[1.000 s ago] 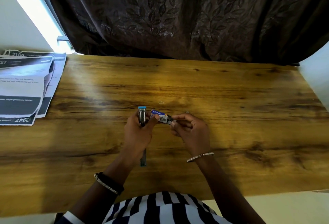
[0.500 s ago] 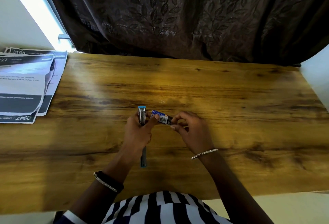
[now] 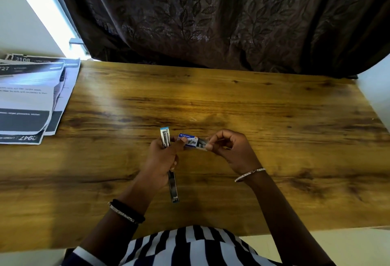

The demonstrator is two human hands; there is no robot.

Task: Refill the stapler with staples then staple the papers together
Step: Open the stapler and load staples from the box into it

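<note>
My left hand (image 3: 162, 158) grips an opened stapler (image 3: 165, 138) with a light-blue tip; its metal arm (image 3: 173, 187) hangs down toward me below the hand. The thumb and forefinger of that same hand also pinch the left end of a small blue and white staple box (image 3: 190, 140). My right hand (image 3: 232, 149) pinches the box's right end with its fingertips. Both hands hover just above the middle of the wooden table (image 3: 274, 139). The papers (image 3: 27, 101) lie in a loose stack at the table's far left.
A tiny bent staple (image 3: 192, 119) lies on the wood just beyond the hands. A dark leaf-patterned curtain (image 3: 211, 23) hangs behind the table's far edge. A white wall (image 3: 375, 88) borders the table's right side.
My right hand's fingers have shifted slightly at the box's right end. The stapler and left hand stay where they were.
</note>
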